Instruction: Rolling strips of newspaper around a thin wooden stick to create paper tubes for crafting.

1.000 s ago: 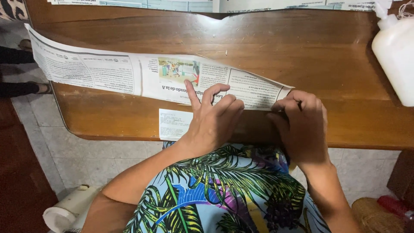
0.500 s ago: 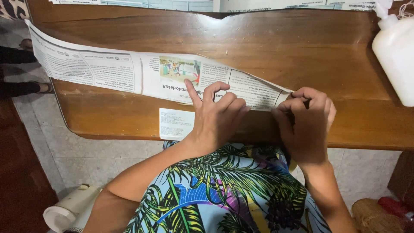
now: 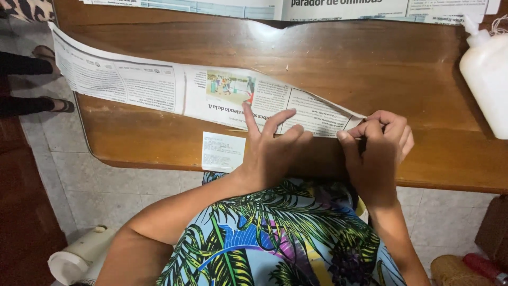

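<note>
- Overhead, a brown wooden table (image 3: 370, 69) fills most of the head view, its near edge running just in front of the person's palm-leaf print shirt (image 3: 275, 238).
- Across the table lies a long newspaper strip (image 3: 159, 90), reaching from the far left edge toward the right, where it narrows to a point under the hands; a small colour photo shows near its middle.
- More newspaper sheets (image 3: 296, 8) lie along the far edge of the table.
- A white plastic bottle (image 3: 487, 79) stands at the right edge, well apart from the strip.
- The left hand (image 3: 275, 151) rests flat on the strip, fingers spread wide and pressing the paper down.
- The right hand (image 3: 378, 151) has its fingers curled narrow, pinching the strip's pointed right end.
- A small printed paper slip (image 3: 223, 152) lies at the table's near edge, just left of the left hand.
</note>
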